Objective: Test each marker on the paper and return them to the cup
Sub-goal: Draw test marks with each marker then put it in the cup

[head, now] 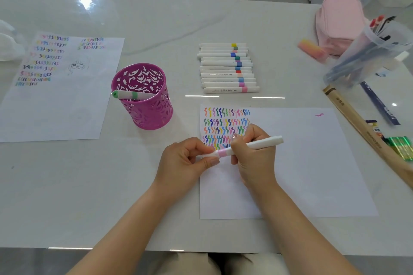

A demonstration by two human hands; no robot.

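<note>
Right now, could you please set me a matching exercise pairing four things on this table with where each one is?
Things: 1 green-banded marker; 2 pink-banded marker; 3 row of markers; 4 pink pouch.
Places: A held by left hand and right hand over the paper; B far right of the table; C resting in the purple cup; D lying beyond the paper.
Pairs: 1-C, 2-A, 3-D, 4-B.

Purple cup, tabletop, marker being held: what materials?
Purple cup: likely painted sheet metal, maybe plastic; thin wall, punched leaf cut-outs, soft sheen.
Tabletop: polished stone or a stone-look slab; grey veining, mirror-like glare.
Marker: white plastic by the look; smooth semi-matte barrel, pink band.
</note>
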